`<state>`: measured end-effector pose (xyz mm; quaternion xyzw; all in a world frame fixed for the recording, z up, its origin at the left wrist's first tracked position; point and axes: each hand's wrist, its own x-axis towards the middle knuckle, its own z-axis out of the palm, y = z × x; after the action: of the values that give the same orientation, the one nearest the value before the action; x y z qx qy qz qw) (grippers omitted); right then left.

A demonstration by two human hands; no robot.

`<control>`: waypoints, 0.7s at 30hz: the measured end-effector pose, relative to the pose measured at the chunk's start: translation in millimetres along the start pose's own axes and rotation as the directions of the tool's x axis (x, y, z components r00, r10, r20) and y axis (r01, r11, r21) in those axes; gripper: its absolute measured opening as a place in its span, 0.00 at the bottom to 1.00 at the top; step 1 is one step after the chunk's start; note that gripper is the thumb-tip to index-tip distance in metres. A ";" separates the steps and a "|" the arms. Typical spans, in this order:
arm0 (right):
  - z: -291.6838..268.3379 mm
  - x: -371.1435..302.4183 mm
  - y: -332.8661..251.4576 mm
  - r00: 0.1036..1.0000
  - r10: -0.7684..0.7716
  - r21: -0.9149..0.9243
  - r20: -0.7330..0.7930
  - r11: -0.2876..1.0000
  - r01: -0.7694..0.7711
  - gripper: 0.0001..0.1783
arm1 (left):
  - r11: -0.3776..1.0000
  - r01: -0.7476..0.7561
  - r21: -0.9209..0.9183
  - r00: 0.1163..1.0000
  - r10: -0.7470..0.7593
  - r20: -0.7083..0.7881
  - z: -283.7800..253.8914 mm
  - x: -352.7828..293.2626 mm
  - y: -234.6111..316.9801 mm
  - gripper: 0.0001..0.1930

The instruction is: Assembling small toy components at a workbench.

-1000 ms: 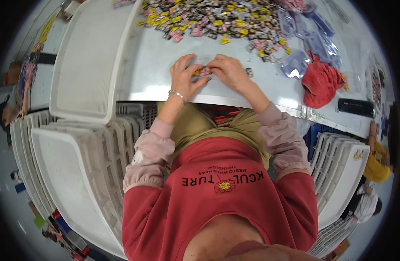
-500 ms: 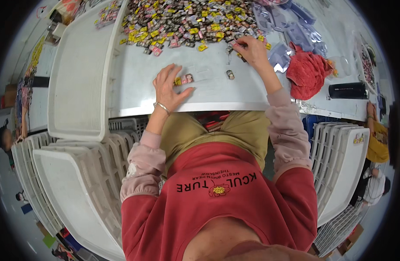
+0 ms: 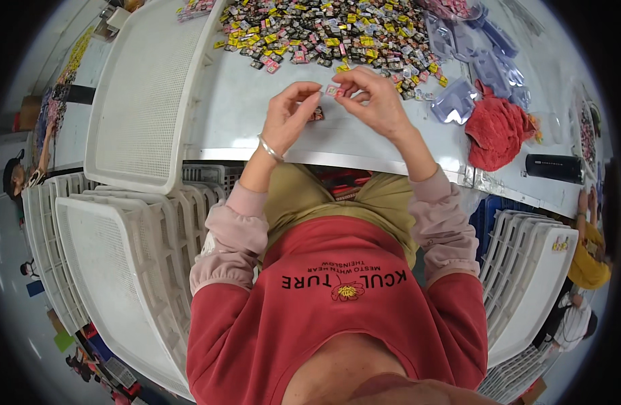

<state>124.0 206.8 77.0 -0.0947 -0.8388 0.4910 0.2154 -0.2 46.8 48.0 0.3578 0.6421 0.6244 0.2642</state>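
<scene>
Over the table, my two hands are close together. My right hand (image 3: 378, 104) pinches a small flat pink printed piece (image 3: 332, 90) between thumb and fingers. Just left of it, my left hand (image 3: 291, 116) has its thumb and forefinger pressed together; what they hold, if anything, is too small to make out. A dark and red small piece (image 3: 317, 114) shows beside the left thumb, partly hidden by it. Beyond my hands spreads a large pile of small pink, black and yellow pieces (image 3: 324, 37).
A white perforated tray (image 3: 138, 101) stands on the left side. At right are clear plastic trays (image 3: 453, 101), a red cloth (image 3: 496, 128) and a black cylinder (image 3: 555, 167). Stacked white trays (image 3: 114, 270) flank my lap. Other people work at both sides.
My right hand has come from the pile's edge back toward the middle with the pink piece. My left hand has moved right and up, its spread fingers now pinched together.
</scene>
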 end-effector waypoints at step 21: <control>9.5 -5.2 31.7 0.977 0.208 0.204 -0.040 0.959 -0.196 0.09 | 0.830 -0.269 0.489 0.961 0.264 0.081 -5.5 3.5 -11.8 0.15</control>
<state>122.6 213.2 44.2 -0.1728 -0.7645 0.5886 0.1978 -8.2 46.6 37.1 0.5025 0.7231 0.4678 0.0768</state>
